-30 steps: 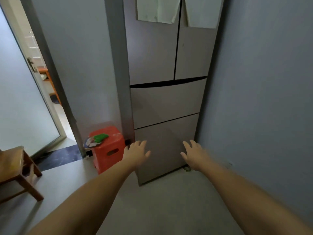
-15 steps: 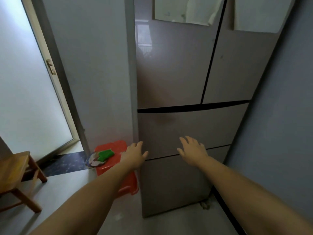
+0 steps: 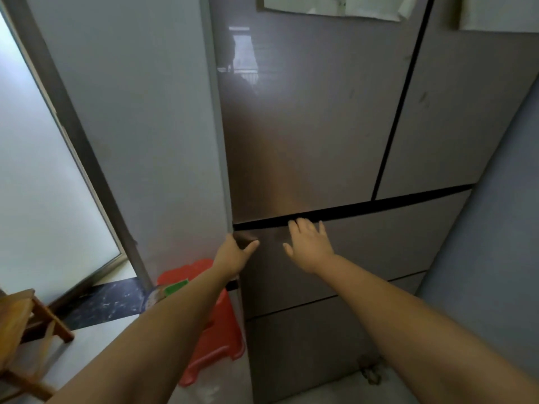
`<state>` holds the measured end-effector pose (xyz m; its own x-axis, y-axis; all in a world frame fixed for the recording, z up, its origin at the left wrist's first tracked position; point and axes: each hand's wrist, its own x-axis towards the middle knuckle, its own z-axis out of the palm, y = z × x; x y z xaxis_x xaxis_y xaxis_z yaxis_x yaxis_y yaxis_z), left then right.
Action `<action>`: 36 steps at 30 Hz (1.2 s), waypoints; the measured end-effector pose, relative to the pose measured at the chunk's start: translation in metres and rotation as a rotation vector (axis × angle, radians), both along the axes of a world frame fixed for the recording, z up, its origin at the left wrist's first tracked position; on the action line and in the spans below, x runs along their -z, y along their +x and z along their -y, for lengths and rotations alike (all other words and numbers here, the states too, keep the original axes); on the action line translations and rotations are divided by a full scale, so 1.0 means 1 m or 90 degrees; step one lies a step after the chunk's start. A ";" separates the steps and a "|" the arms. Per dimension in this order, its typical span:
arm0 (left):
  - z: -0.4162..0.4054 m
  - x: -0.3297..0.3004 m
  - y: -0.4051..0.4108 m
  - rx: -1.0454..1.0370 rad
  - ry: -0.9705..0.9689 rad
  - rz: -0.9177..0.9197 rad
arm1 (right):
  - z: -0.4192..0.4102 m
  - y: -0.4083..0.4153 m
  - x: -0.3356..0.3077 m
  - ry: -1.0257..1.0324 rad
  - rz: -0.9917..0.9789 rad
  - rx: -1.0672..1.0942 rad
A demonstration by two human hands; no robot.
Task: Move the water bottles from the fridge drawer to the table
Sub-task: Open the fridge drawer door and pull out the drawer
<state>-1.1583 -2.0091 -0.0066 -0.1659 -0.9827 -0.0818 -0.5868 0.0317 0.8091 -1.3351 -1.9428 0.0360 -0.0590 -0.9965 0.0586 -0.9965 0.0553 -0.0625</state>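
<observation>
Both hands reach, fingers spread and holding nothing: right hand (image 3: pixel 309 247) just below the shut fridge drawer (image 3: pixel 379 243)'s top edge at twelve o'clock, nearer than the left hand (image 3: pixel 234 255). Bottles unseen, presumably inside.

Both bare arms reach toward the closed fridge (image 3: pixel 335 126). The left hand (image 3: pixel 233 256) is at the left edge of the upper drawer (image 3: pixel 379 243), thumb spread. The right hand (image 3: pixel 309 243), fingers straight, reaches the drawer's top edge. A red stool (image 3: pixel 215 339) stands beside the fridge.
</observation>
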 end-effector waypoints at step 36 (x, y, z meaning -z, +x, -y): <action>-0.348 -0.037 -0.229 0.434 -0.541 0.156 | -0.409 -0.175 -0.067 -0.028 0.133 0.206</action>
